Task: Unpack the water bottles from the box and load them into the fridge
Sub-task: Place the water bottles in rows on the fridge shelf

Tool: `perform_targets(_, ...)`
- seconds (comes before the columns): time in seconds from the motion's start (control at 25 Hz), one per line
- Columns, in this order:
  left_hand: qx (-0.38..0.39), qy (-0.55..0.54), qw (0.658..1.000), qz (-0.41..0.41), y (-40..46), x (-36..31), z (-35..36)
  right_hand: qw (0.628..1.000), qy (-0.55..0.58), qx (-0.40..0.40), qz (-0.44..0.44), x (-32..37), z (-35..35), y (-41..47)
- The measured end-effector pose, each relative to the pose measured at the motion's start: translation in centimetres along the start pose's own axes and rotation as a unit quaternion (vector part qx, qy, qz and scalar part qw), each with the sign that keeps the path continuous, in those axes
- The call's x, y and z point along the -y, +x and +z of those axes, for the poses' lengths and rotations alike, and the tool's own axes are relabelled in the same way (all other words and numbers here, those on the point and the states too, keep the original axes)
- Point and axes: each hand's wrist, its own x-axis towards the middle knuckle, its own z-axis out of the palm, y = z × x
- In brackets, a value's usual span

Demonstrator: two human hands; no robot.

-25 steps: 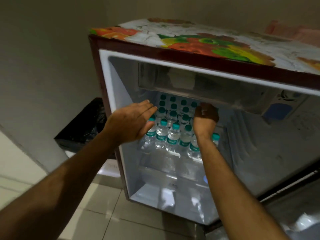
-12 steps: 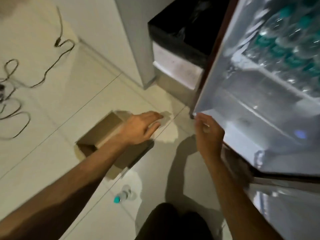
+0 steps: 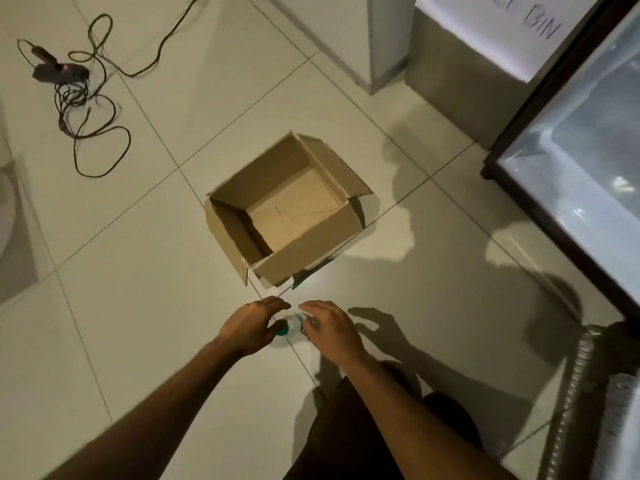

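An open cardboard box stands on the tiled floor with nothing visible inside it. Just in front of it a small clear water bottle with a green cap lies on its side on the floor. My left hand hovers at the cap end with fingers spread. My right hand is on the bottle's other side, fingers apart and close over it. Neither hand has closed around the bottle. The open fridge is at the right edge; its lower interior shows.
A grey bin with a white paper label stands beside the fridge at the top right. Black cables and a charger lie on the floor at the top left. My knee in dark shorts is below my hands.
My view swung from the fridge's bottle-filled shelf down to the floor. Both hands left the fridge and came down on either side of the loose bottle in front of the box.
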Motion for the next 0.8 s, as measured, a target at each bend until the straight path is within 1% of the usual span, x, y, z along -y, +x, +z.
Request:
perform_targets(0.08, 0.015, -0.002, 1.000, -0.018, -0.3, 0.7, 2.7, 1.000, -0.016, 0.026, -0.004, -1.2, 3.1, -0.1)
perform_targets(0.2, 0.015, -0.007, 0.999, -0.028, -0.5, 0.8, 5.8, 0.999, -0.012, 0.031, -0.004, -2.3, 5.6, -0.5)
perform_targets(0.36, -0.003, 0.021, 1.000, -0.011, 0.7, -0.4, 6.7, 1.000, 0.010, 0.016, 0.021, -3.3, 5.0, -1.5)
perform_targets(0.48, -0.001, 0.038, 0.999, 0.024, 2.1, -2.6, 4.5, 0.999, 0.004, -0.009, 0.032, -3.8, 1.3, -2.5)
perform_targets(0.56, -0.013, 0.040, 0.997, 0.058, 2.6, -5.1, 1.8, 0.998, -0.003, -0.041, 0.038, -3.5, -2.6, -3.5)
perform_targets(0.64, -0.025, 0.034, 0.994, 0.105, 2.8, -8.8, -1.9, 0.996, -0.009, -0.073, 0.044, -2.7, -7.3, -5.0)
perform_targets(0.72, -0.045, 0.028, 0.987, 0.154, 3.2, -13.3, -6.1, 0.992, -0.015, -0.119, 0.027, -1.6, -12.3, -6.7)
perform_targets(0.8, -0.045, 0.006, 0.982, 0.186, 3.4, -18.4, -11.0, 0.988, -0.008, -0.151, 0.021, 0.1, -17.7, -8.8)
